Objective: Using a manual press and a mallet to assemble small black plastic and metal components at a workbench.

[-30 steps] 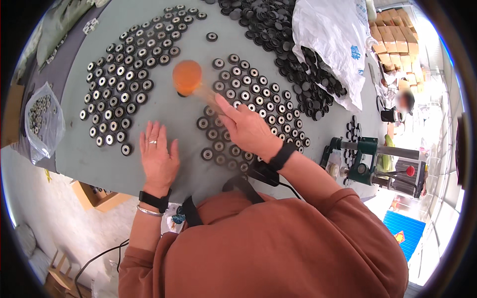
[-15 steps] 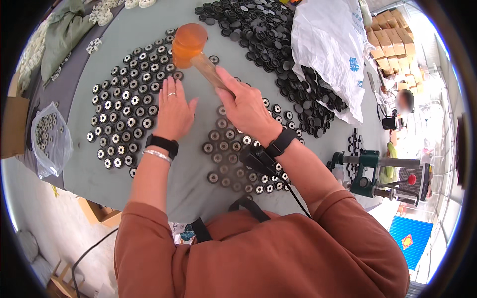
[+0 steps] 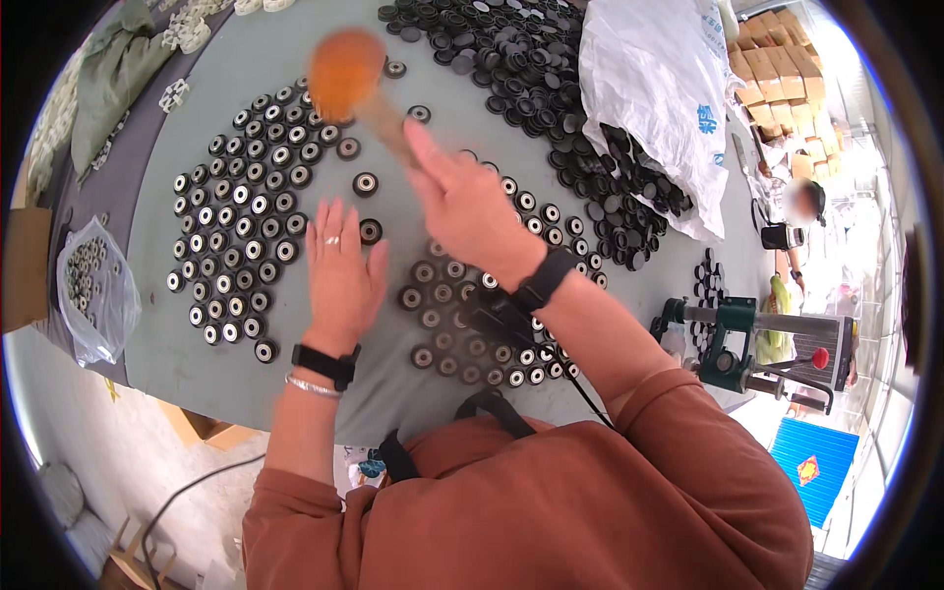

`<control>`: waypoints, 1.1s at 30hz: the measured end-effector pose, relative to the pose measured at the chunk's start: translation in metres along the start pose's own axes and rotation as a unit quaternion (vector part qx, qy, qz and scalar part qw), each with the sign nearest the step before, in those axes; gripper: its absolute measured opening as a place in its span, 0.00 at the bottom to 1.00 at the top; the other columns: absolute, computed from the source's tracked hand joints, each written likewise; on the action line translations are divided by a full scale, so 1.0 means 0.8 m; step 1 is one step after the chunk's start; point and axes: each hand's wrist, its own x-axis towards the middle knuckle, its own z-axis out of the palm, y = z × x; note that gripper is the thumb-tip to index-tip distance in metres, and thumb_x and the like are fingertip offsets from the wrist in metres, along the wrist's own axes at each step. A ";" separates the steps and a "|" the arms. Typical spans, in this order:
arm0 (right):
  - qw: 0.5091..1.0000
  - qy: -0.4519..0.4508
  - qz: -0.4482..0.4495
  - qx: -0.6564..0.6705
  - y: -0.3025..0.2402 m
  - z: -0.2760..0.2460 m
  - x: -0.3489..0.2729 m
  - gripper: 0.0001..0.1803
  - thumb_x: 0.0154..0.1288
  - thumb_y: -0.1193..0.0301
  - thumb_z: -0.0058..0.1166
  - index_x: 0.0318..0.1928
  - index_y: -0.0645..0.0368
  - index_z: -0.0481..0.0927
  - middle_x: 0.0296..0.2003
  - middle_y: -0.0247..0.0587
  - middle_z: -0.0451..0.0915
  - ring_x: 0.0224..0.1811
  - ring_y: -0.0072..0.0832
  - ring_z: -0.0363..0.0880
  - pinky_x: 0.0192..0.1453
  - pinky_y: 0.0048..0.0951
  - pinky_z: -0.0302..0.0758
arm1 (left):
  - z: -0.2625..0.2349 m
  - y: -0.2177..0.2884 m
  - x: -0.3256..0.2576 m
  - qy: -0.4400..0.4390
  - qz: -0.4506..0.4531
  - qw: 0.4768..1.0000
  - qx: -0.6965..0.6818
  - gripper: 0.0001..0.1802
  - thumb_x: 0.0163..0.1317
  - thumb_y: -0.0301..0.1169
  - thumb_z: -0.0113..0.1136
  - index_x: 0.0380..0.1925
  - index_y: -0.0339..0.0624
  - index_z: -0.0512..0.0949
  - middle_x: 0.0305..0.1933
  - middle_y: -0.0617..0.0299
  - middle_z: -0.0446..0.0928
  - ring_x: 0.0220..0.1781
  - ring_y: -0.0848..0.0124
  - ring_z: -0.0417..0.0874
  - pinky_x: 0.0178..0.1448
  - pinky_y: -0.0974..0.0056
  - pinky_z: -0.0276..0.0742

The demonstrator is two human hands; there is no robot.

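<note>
My right hand (image 3: 460, 205) grips the wooden handle of an orange-headed mallet (image 3: 344, 71), raised and blurred over the grey table (image 3: 462, 88). My left hand (image 3: 341, 265) lies flat on the table with fingers spread, a ring on one finger. Just beyond its fingertips sit two single black wheels with metal centres (image 3: 370, 230), one of them (image 3: 366, 184) farther off. A spread of similar wheels (image 3: 246, 226) lies to the left. Another cluster (image 3: 462, 334) lies under my right forearm.
A heap of plain black wheels (image 3: 551, 69) fills the far side, partly under a white plastic bag (image 3: 659, 98). A clear bag of small metal parts (image 3: 90, 285) hangs at the left edge. A green press tool (image 3: 747, 339) stands at right. Cardboard boxes (image 3: 787, 79) are stacked beyond.
The mallet has swung up and away from the table. My left hand has slid from the left wheel spread toward the middle, by two lone wheels.
</note>
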 end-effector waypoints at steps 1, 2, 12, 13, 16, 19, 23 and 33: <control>1.000 0.000 0.000 -0.001 0.008 0.010 -0.004 0.26 0.67 0.69 0.49 0.65 0.50 0.63 0.26 0.56 0.76 0.26 0.53 0.75 0.32 0.48 0.73 | 0.002 -0.003 -0.010 0.005 -0.013 1.000 0.000 0.29 0.63 0.35 0.55 0.59 0.27 0.64 0.66 0.40 0.61 0.72 0.47 0.56 0.73 0.46 0.50; 0.996 -0.067 0.030 -0.047 0.016 0.019 -0.006 0.26 0.67 0.69 0.48 0.65 0.50 0.63 0.25 0.57 0.75 0.25 0.53 0.75 0.31 0.48 0.73 | 0.005 -0.004 -0.018 0.004 -0.012 1.000 -0.002 0.29 0.63 0.35 0.55 0.59 0.27 0.64 0.66 0.40 0.61 0.72 0.47 0.56 0.73 0.46 0.50; 0.998 -0.049 0.013 -0.028 -0.024 -0.027 -0.032 0.28 0.67 0.66 0.48 0.67 0.47 0.60 0.28 0.58 0.74 0.23 0.53 0.74 0.31 0.48 0.74 | 0.003 -0.022 -0.046 0.000 -0.062 0.997 -0.051 0.25 0.66 0.33 0.51 0.58 0.26 0.65 0.65 0.40 0.63 0.70 0.46 0.58 0.73 0.47 0.52; 0.996 -0.068 0.037 -0.052 -0.010 -0.020 -0.051 0.28 0.67 0.66 0.48 0.67 0.46 0.60 0.27 0.58 0.74 0.24 0.53 0.74 0.31 0.49 0.74 | 0.009 -0.018 -0.044 0.001 -0.064 0.997 -0.052 0.25 0.67 0.33 0.50 0.58 0.26 0.64 0.65 0.39 0.62 0.70 0.45 0.58 0.73 0.48 0.52; 0.977 -0.168 0.088 -0.094 0.012 -0.019 -0.047 0.27 0.67 0.65 0.49 0.66 0.47 0.62 0.27 0.56 0.74 0.25 0.52 0.75 0.32 0.47 0.74 | 0.005 -0.012 -0.038 -0.022 -0.065 0.995 -0.068 0.26 0.67 0.35 0.50 0.59 0.26 0.63 0.65 0.39 0.62 0.70 0.45 0.58 0.73 0.48 0.53; 0.987 -0.126 0.045 -0.095 0.017 -0.043 -0.029 0.27 0.66 0.65 0.50 0.66 0.48 0.64 0.26 0.55 0.75 0.27 0.50 0.76 0.33 0.45 0.74 | 0.014 -0.017 0.001 0.004 -0.031 0.995 -0.096 0.28 0.67 0.36 0.50 0.60 0.26 0.62 0.66 0.39 0.61 0.71 0.45 0.58 0.73 0.49 0.52; 0.994 -0.018 0.080 -0.068 0.003 -0.067 -0.043 0.27 0.66 0.70 0.51 0.65 0.50 0.64 0.26 0.53 0.76 0.29 0.49 0.76 0.33 0.44 0.73 | 0.034 -0.029 0.060 0.013 -0.032 0.997 -0.066 0.29 0.67 0.37 0.50 0.61 0.26 0.60 0.67 0.39 0.60 0.71 0.46 0.56 0.73 0.49 0.52; 0.988 0.023 0.152 0.013 0.023 -0.083 -0.049 0.27 0.65 0.71 0.52 0.64 0.52 0.65 0.30 0.59 0.79 0.31 0.54 0.77 0.35 0.45 0.73 | 0.062 0.007 0.090 -0.117 0.085 0.985 -0.098 0.34 0.63 0.39 0.56 0.61 0.24 0.61 0.68 0.35 0.57 0.71 0.44 0.55 0.73 0.50 0.52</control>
